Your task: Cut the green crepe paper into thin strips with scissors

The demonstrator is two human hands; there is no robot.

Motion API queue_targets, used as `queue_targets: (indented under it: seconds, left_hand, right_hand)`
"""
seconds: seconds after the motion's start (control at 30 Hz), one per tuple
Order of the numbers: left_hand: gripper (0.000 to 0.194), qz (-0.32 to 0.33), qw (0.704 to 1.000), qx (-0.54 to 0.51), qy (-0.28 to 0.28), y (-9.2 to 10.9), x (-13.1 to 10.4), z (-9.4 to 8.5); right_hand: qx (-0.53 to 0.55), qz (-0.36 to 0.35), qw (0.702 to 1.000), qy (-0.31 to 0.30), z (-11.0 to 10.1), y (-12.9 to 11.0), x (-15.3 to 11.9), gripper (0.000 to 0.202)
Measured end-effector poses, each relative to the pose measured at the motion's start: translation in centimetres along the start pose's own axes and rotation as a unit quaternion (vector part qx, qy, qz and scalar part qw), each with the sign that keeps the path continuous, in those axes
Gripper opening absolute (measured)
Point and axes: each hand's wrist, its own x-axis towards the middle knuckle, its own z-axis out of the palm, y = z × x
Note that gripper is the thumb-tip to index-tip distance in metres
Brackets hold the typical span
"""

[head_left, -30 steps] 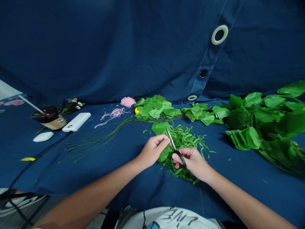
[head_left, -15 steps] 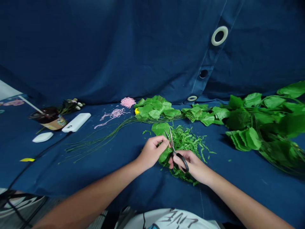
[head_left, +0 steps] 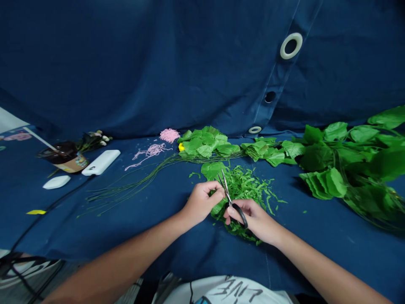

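My left hand (head_left: 202,202) pinches a green leaf (head_left: 217,206) by its edge, low over the blue cloth. My right hand (head_left: 253,217) grips black-handled scissors (head_left: 232,202), their blades slightly apart and pointing up-left at the leaf. Under and behind both hands lies a heap of thin green leaf shreds (head_left: 249,188). One whole leaf (head_left: 211,169) rests just beyond the hands.
Stacks of green leaves (head_left: 207,143) and leafy branches (head_left: 351,162) line the back and right. Green wire stems (head_left: 126,185) fan out to the left. Pink thread scraps (head_left: 152,150), a white power bank (head_left: 101,162), a white case (head_left: 57,182) and a dark cup (head_left: 65,156) sit far left.
The scissors went from shut and raised to blades apart at the leaf. My right hand shifted slightly left toward my left hand.
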Motion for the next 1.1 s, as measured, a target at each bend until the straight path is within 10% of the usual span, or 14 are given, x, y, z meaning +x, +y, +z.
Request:
queue_targets:
  seconds: [1.1]
  left_hand:
    - [0.025,0.012,0.999,-0.022,-0.02,-0.17,0.38,-0.29]
  right_hand:
    - [0.019,-0.003,1.0,0.011,-0.21,0.36,0.01,0.041]
